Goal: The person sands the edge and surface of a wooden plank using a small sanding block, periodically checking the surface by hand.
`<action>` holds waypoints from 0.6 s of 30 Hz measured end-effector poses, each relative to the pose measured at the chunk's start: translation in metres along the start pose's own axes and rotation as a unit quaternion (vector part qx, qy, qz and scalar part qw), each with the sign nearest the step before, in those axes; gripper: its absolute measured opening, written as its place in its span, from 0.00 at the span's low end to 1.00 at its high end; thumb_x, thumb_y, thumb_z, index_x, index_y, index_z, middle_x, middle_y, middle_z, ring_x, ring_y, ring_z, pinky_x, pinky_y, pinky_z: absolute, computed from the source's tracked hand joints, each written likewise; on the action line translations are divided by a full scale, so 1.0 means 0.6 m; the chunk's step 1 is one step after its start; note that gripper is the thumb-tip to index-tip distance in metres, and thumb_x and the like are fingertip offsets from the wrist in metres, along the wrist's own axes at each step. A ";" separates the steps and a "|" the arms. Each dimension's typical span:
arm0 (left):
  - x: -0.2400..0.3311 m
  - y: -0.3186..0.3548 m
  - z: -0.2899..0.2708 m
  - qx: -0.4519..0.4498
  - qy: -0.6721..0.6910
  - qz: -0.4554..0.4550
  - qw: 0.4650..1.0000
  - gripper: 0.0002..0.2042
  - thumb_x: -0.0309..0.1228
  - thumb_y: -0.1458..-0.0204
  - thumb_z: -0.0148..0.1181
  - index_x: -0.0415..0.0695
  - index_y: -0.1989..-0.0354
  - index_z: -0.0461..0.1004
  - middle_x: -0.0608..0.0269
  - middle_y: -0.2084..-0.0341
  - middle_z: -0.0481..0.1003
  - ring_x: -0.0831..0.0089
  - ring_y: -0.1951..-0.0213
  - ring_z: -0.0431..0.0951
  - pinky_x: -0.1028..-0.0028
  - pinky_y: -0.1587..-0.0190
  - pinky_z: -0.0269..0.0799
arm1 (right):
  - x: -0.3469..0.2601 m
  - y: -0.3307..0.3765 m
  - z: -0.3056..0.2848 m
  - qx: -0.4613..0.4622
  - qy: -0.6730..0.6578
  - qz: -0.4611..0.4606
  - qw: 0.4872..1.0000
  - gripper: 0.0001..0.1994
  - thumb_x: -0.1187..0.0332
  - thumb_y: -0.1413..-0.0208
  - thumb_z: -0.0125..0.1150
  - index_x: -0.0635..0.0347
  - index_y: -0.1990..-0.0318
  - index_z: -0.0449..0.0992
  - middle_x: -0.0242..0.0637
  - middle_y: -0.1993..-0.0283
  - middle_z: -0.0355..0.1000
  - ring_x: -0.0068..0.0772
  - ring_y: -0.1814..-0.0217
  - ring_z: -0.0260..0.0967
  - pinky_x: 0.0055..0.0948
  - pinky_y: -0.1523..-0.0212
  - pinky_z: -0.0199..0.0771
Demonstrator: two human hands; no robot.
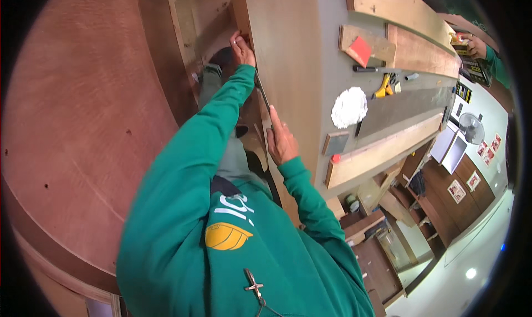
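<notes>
Your left hand (242, 47) pinches the far end of a thin dark strip (262, 95) against the edge of the grey panel (293, 68), while your right hand (281, 142) presses its near end flat, keeping it aligned.

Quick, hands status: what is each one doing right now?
Left hand: fingers curled at the edge of the tall pale wooden panel; grip unclear.
Right hand: closed on a thin dark metal bar against the panel edge.
</notes>
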State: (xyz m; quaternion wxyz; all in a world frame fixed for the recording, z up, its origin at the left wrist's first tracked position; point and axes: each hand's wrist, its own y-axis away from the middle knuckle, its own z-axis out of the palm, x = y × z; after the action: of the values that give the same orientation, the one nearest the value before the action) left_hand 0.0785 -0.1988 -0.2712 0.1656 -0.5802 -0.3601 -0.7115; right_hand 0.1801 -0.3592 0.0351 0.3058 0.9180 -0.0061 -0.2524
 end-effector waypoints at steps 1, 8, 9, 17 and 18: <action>-0.004 0.017 -0.007 -0.007 0.008 0.007 1.000 0.20 0.45 0.36 0.38 0.42 0.45 0.61 0.54 0.58 0.71 0.65 0.58 0.72 0.67 0.53 0.67 | 0.008 0.008 0.015 -0.002 0.015 0.000 1.000 0.32 0.72 0.45 0.50 0.50 0.32 0.50 0.57 0.59 0.70 0.61 0.61 0.68 0.51 0.61 0.69; 0.063 0.062 -0.002 0.019 0.005 -0.005 1.000 0.16 0.37 0.36 0.39 0.39 0.48 0.64 0.53 0.61 0.73 0.65 0.59 0.72 0.68 0.53 0.68 | 0.031 0.017 0.032 0.019 0.001 -0.018 1.000 0.32 0.71 0.45 0.50 0.49 0.31 0.49 0.58 0.58 0.69 0.61 0.62 0.68 0.50 0.62 0.68; 0.054 0.078 -0.010 0.029 0.000 -0.015 0.999 0.16 0.37 0.36 0.39 0.40 0.47 0.64 0.53 0.61 0.73 0.65 0.59 0.72 0.68 0.53 0.68 | 0.036 0.043 0.025 0.011 0.004 -0.011 1.000 0.32 0.71 0.44 0.49 0.49 0.31 0.48 0.58 0.58 0.69 0.60 0.62 0.68 0.50 0.62 0.68; 0.006 0.084 -0.037 0.033 -0.029 -0.016 0.999 0.19 0.40 0.36 0.38 0.40 0.47 0.64 0.50 0.60 0.74 0.61 0.57 0.73 0.66 0.51 0.67 | 0.055 0.050 0.054 0.026 -0.012 -0.031 0.999 0.32 0.72 0.44 0.50 0.48 0.31 0.49 0.57 0.60 0.69 0.61 0.62 0.67 0.51 0.63 0.67; 0.062 0.130 -0.022 0.019 -0.070 0.011 0.997 0.19 0.40 0.36 0.37 0.40 0.47 0.64 0.50 0.60 0.74 0.60 0.57 0.73 0.65 0.51 0.67 | 0.060 0.082 0.047 0.037 -0.024 -0.010 0.999 0.32 0.72 0.44 0.50 0.48 0.31 0.49 0.57 0.60 0.69 0.62 0.62 0.67 0.52 0.63 0.67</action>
State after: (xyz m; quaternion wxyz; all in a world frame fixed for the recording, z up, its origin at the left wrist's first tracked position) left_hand 0.1098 -0.2548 -0.2120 0.1593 -0.6293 -0.3776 -0.6603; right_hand 0.2056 -0.4209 0.0271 0.2684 0.9225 -0.0135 -0.2770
